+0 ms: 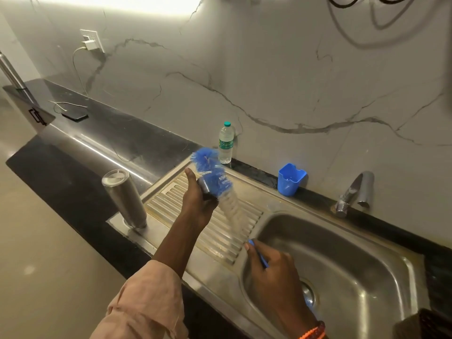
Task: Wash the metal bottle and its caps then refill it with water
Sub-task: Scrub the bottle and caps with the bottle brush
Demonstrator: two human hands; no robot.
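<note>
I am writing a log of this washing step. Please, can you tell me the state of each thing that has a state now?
metal bottle: upright on the drainboard corner, uncapped.
cap: gripped in the left hand.
bottle brush: blurred, bristles against the cap, handle gripped by the right hand.
plastic water bottle: upright, capped.
blue cup: upright.
tap: no water seen running.

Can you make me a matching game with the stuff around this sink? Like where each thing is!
Things:
1. metal bottle
2. plastic water bottle
3. blue cup
4. bottle brush

Places:
A. by the wall, beside the tap
B. held by its handle in the right hand
C. upside down at the draining board's left corner
D. upright against the wall behind the draining board

Pairs: 1-C, 2-D, 3-A, 4-B
</note>
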